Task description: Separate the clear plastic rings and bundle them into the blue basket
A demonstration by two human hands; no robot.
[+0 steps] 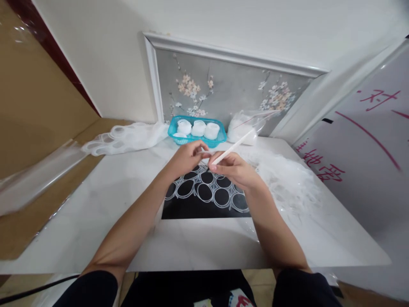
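A slim white pen-like tool [232, 147] with a dark tip slants up out of my right hand [233, 168]; its exact kind I cannot make out. The fingers of this hand are closed around its lower end. My left hand [188, 157] is beside it, thumb and fingers pinched on the edge of a thin, whitish see-through sheet of rings [204, 192]. The sheet's near part lies flat on a black mat [204, 211], showing joined oval outlines. My hands hide its far part.
Behind my hands, a turquoise basket [197, 142] holds several white rolls. A clear bag [244, 128] of white material stands beside it. White ring netting [128, 137] lies at left, loose white scraps [287, 181] at right. A framed flower picture [223, 85] and a written whiteboard [361, 140] border the table.
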